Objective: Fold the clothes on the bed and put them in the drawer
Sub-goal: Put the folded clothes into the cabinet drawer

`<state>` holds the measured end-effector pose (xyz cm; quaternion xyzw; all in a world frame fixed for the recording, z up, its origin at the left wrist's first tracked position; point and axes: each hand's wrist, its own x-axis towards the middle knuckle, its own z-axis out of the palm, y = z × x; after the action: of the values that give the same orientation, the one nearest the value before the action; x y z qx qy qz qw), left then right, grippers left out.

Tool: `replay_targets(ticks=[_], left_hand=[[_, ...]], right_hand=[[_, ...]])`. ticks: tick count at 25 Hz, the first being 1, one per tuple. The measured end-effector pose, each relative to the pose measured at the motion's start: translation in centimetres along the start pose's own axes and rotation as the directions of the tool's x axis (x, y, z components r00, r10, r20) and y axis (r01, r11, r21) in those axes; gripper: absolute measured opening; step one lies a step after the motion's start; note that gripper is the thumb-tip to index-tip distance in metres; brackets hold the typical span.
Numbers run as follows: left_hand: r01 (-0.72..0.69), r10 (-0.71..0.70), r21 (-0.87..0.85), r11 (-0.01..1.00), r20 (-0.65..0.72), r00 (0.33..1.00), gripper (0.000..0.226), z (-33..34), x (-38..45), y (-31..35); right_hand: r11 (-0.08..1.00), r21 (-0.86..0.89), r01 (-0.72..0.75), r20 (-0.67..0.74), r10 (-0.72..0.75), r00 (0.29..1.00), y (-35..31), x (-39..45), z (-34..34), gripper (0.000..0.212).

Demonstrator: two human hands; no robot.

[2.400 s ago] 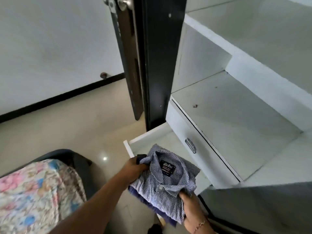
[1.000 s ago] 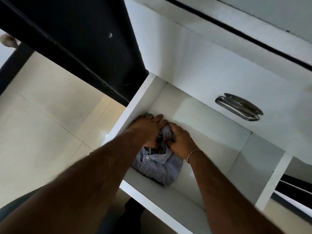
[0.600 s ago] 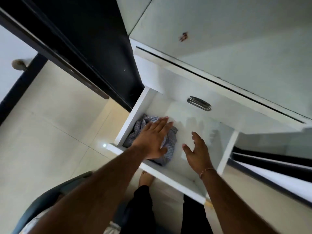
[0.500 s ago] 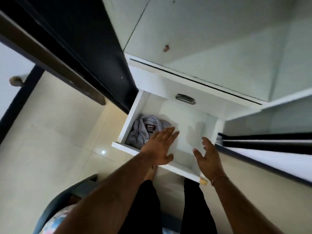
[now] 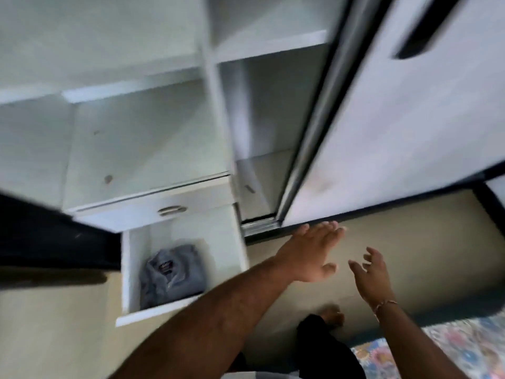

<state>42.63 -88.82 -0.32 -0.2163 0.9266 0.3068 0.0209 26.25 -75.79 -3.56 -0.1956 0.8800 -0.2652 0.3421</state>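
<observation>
A folded blue-checked shirt [image 5: 173, 272] lies inside the pulled-out white drawer [image 5: 125, 269] at the lower left of the wardrobe. Both hands hang in the air to the right of the drawer, above the floor, touching nothing. My left hand [image 5: 311, 255] has its fingers stretched out straight. My right hand [image 5: 370, 274] is spread with loosely bent fingers and wears a thin bracelet at the wrist. The frame is blurred by head movement.
White wardrobe shelves [image 5: 147, 149] rise above the drawer, and a second drawer with a metal handle [image 5: 171, 210] is closed. A sliding door [image 5: 396, 127] stands at the right. The floral bedsheet [image 5: 451, 348] shows at the bottom right, a dark door [image 5: 52, 239] at the left.
Both hands have let go of the shirt and pulled out of the drawer, moving right. The view has swung right, so the drawer now sits at the lower left.
</observation>
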Motion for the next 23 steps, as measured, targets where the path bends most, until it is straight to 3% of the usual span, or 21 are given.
replay_targets(ticks=[4,7,11,17,23], left_hand=[[-0.162,0.145,0.130,0.978,0.125,0.981,0.094,1.0,13.8,8.0],[-0.284,0.241,0.137,0.949,0.263,0.934,0.092,3.7,24.8,17.1],[-0.371,0.327,0.078,0.925,0.332,0.885,0.088,7.0,35.5,27.6],[-0.613,0.611,-0.122,0.780,0.360,0.705,0.080,12.7,54.1,43.0],[-0.682,0.667,-0.287,0.673,0.635,0.390,0.066,20.2,65.7,60.3]], right_hand=[[0.991,0.136,-0.010,-0.085,0.021,0.996,3.0,5.7,-10.1,0.060],[0.974,0.226,-0.025,-0.205,0.072,0.976,7.6,9.6,-20.4,0.060],[0.917,0.388,-0.090,-0.355,0.238,0.904,13.5,13.9,-32.3,0.058],[0.656,0.753,-0.048,-0.507,0.625,0.594,24.2,20.5,-48.8,0.040],[0.394,0.915,0.081,-0.401,0.874,0.276,33.3,19.5,-58.9,0.051]])
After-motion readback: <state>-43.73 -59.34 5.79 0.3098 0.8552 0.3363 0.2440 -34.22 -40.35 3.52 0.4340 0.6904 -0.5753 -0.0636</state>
